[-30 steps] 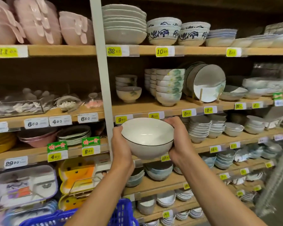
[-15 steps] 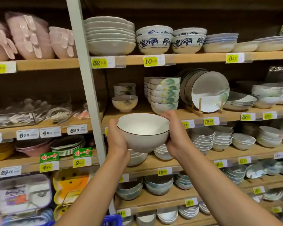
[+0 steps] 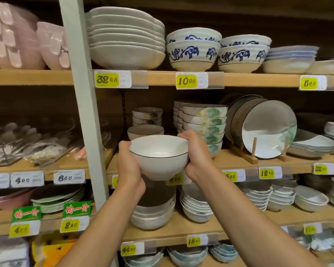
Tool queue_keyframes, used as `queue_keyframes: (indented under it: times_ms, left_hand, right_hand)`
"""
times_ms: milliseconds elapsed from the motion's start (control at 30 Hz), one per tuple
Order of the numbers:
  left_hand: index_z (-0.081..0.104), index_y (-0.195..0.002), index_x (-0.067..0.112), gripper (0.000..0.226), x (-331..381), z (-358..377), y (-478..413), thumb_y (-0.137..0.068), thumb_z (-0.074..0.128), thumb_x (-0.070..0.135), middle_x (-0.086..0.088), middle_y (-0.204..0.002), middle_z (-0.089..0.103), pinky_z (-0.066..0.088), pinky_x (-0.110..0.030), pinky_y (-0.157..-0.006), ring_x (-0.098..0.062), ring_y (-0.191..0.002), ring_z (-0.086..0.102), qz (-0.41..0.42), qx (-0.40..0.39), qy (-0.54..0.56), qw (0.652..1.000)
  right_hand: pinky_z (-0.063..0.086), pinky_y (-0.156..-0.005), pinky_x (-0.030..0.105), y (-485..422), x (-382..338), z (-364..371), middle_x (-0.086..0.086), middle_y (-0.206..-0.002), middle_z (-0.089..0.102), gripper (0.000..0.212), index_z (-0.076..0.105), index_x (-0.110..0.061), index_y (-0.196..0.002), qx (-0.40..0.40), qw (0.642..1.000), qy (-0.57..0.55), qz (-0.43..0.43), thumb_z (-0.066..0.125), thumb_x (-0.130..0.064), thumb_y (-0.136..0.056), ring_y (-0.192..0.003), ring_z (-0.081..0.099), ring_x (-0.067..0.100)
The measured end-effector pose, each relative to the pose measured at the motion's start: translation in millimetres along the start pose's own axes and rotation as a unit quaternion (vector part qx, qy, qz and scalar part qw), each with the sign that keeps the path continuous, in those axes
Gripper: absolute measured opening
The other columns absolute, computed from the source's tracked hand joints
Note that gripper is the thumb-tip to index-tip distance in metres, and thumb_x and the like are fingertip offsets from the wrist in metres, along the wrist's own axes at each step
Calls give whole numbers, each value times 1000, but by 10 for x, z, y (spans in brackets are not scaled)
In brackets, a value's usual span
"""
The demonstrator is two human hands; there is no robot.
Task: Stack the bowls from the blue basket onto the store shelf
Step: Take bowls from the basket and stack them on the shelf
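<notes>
I hold a white bowl (image 3: 159,157) with a thin dark rim between both hands, level with the front edge of the middle wooden shelf (image 3: 229,160). My left hand (image 3: 128,166) grips its left side and my right hand (image 3: 198,157) grips its right side. Just behind it on that shelf sits a single matching bowl (image 3: 145,131), with a short stack of patterned bowls (image 3: 147,116) further back. The blue basket is out of view.
A tall stack of green-patterned bowls (image 3: 204,128) stands right of the held bowl, then upright plates in a wooden rack (image 3: 268,135). A grey shelf upright (image 3: 85,112) rises at left. Blue-patterned bowls (image 3: 193,53) and white dishes (image 3: 125,39) fill the shelf above.
Both hands have lifted the bowl up and forward, from below the middle shelf's edge to level with it. The view has tilted up and the blue basket has dropped out of sight.
</notes>
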State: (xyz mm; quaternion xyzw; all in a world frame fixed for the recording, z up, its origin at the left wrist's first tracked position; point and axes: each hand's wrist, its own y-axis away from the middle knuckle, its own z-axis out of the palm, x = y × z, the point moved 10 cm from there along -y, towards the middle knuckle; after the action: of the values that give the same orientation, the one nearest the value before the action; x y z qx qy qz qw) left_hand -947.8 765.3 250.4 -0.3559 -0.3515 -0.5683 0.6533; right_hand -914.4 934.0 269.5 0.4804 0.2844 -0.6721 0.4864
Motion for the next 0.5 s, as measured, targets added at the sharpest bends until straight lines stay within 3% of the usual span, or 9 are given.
queue_keyframes:
  times_ms: [67, 167, 233, 367, 500]
  left_hand:
    - [60, -77, 26, 30, 12, 20, -155, -91, 38, 40, 10, -61, 68, 46, -21, -50, -19, -82, 66, 13, -1, -16, 1000]
    - [61, -82, 25, 29, 42, 23, -311, -92, 38, 40, 3, -80, 71, 49, -32, -70, -22, -94, 67, 30, 12, -36, 999]
    - [61, -77, 24, 29, 45, 24, -401, -91, 40, 38, 3, -80, 71, 48, -35, -74, -24, -96, 66, 35, 20, -34, 999]
    - [65, -73, 24, 32, 48, 54, -568, -89, 42, 38, 2, -77, 73, 48, -35, -72, -24, -93, 68, 41, 33, -23, 998]
    - [63, -81, 20, 28, 6, 32, -646, -88, 44, 40, 1, -77, 73, 49, -37, -75, -26, -94, 68, 39, 77, -28, 996]
  right_hand:
    - [49, -54, 28, -127, 6, 57, 4, -82, 63, 14, 62, -16, -95, -9, 1000, -9, 17, 49, -19, -90, -72, 61, 22]
    - [55, -61, 33, -312, 1, 103, 7, -98, 61, 35, 60, -16, -123, -14, 999, -24, 32, 41, -8, -94, -85, 60, 27]
    - [55, -61, 34, -430, -2, 138, 7, -98, 60, 43, 58, -16, -128, -24, 999, -22, 34, 36, -2, -93, -84, 60, 27]
    - [56, -61, 35, -646, -10, 206, 8, -95, 61, 43, 60, -16, -120, -42, 997, -41, 46, 36, 4, -90, -80, 61, 26]
    - [53, -56, 30, -816, 28, 271, 8, -81, 62, 30, 62, -11, -92, -51, 995, -63, 65, 38, 6, -88, -70, 60, 23]
